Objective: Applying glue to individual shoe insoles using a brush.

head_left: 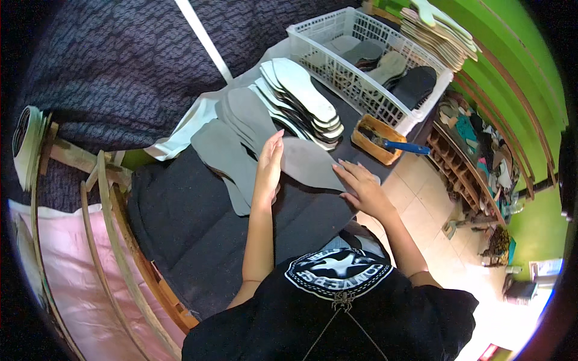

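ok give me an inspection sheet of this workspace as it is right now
surface: dark worktop, mostly covered.
job's things: grey insole sheet lying flat under both hands; more grey insoles fanned to its left.
clutter: stack of pale insoles; white basket with soles; wooden glue box with blue-handled brush.
grippers: left hand and right hand open, pressing on the sheet.
cables: nothing seen.
surroundings: green wall, cluttered shelves, tiled floor.
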Tool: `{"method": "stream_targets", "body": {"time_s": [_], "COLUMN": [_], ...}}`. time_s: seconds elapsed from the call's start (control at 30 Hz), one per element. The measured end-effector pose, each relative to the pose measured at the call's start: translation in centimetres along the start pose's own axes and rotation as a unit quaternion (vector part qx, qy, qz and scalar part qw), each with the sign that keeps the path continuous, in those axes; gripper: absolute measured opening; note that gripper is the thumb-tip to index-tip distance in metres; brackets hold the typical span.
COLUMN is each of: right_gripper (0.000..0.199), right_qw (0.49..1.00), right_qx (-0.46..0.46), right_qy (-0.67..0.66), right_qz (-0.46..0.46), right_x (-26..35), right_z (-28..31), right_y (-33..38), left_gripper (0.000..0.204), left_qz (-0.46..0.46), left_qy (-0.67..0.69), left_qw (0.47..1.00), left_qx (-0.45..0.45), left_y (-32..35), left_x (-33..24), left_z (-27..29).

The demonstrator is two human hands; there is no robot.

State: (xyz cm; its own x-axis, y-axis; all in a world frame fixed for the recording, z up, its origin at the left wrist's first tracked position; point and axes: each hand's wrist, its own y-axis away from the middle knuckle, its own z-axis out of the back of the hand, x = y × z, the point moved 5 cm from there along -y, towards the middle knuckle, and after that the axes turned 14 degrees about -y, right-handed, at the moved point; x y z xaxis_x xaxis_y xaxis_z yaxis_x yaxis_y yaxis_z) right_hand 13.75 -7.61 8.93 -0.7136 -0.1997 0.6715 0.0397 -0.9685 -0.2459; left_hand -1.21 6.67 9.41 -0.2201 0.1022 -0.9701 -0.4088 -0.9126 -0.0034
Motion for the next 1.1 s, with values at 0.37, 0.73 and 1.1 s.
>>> {"method": "stream_targets", "body": {"time_s": [0.37,0.73,1.1], "right_gripper": [0.049,0.034,0.022], "right_qw": [0.998,0.782,0.828], "right_qx": [-0.061,-0.57,-0.435], "right_qy": [-0.013,-0.244,-0.332], "right_qz": [0.022,-0.067,-0.122], "right_x": [-1.2,-7.3,-8.7], "right_z": [3.2,9.3,9.1], "right_y": [2.0,6.4,3.9], "left_gripper": [0.04,0.037,0.033], "left_qz": [0.062,0.082,0.12], "left_qy": [0.009,0.284,0.255], "left_qw": [0.997,0.955,0.959], "left_qx": [0.052,-0.004,0.032], "left_y": [0.7,4.2,3.7], "left_x": [4.4,6.4,7.6], "left_z": [-3.1,-6.5,-7.4]}}
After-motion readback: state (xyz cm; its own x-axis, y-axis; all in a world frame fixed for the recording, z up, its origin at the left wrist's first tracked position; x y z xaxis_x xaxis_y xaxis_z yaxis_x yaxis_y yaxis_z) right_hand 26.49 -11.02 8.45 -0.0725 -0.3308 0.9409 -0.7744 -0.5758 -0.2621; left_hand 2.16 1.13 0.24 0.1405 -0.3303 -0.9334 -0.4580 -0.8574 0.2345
